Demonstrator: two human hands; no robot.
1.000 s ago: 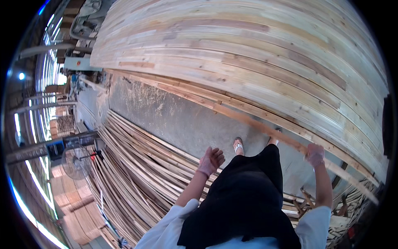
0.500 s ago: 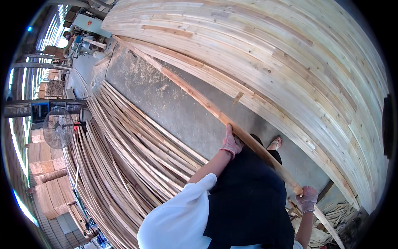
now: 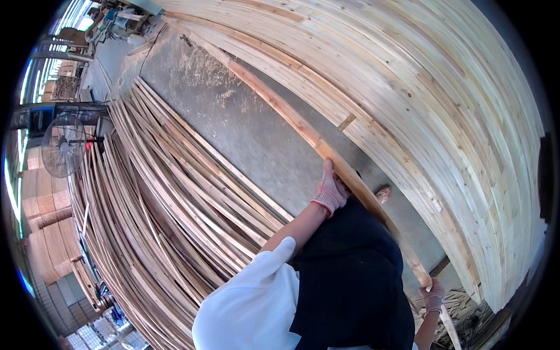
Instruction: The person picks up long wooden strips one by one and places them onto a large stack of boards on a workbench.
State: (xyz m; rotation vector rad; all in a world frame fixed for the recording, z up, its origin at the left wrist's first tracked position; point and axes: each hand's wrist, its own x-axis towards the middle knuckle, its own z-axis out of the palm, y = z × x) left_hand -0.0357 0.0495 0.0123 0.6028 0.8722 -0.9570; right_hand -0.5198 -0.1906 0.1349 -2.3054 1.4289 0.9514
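A long, narrow wooden strip [image 3: 281, 107] runs slantwise in front of me, from the far left down to the near right. My left hand [image 3: 332, 191], in a pinkish knit glove, grips it from below near its middle, thumb along the side. At the near end, my right hand [image 3: 432, 296], also gloved, is closed around the strip. Beyond the strip, large wooden panels [image 3: 373, 76] made of many joined strips stretch across the right side. One small wood piece [image 3: 346, 121] sticks out from the panels' near edge.
A big spread of loose wooden strips [image 3: 175, 192] lies on my left. Behind it stand a fan [image 3: 63, 146] and stacked wood blocks [image 3: 51, 242]. Sawdust [image 3: 195, 73] is scattered over the concrete floor [image 3: 233, 137]. Wood scraps [image 3: 466, 315] lie at the near right.
My view has shifted, so the strips, fan and stacks sit further left and higher. Both hands keep hold of the wooden strip, whose far part now lies closer to the panels' edge.
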